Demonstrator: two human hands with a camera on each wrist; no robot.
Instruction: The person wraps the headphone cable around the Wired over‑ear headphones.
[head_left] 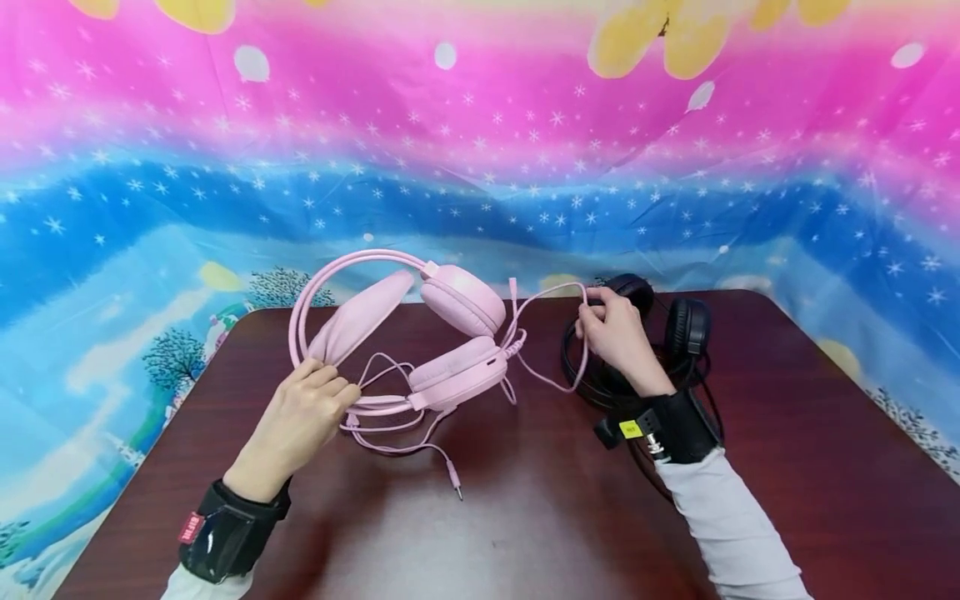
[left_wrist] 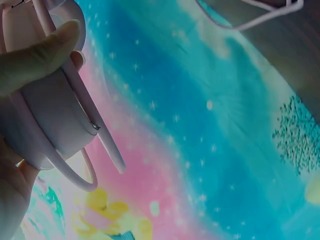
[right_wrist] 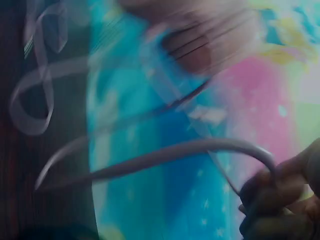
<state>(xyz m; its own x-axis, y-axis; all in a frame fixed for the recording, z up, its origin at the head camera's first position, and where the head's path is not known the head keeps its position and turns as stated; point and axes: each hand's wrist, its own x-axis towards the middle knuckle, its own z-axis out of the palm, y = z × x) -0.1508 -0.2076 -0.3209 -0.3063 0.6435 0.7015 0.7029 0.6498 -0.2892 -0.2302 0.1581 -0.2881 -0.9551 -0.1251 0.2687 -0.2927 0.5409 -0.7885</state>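
A pink headset (head_left: 459,379) with a padded inner band (head_left: 367,317) is held up over the dark wooden table, its ear cups toward the right. My left hand (head_left: 303,417) grips it by the headband; in the left wrist view the thumb (left_wrist: 55,47) lies across the band. Between the fingertips of my right hand (head_left: 618,333) is a loop of the pink cable (head_left: 551,287). More cable hangs below the cups, ending in a jack plug (head_left: 455,482). The right wrist view, blurred, shows the cable (right_wrist: 165,157) running from the fingers.
Behind and beneath my right hand, a black headset (head_left: 688,327) with a coiled black cable lies on the table (head_left: 480,542). A printed cloth backdrop (head_left: 480,200) with snowflakes surrounds the table's back and sides.
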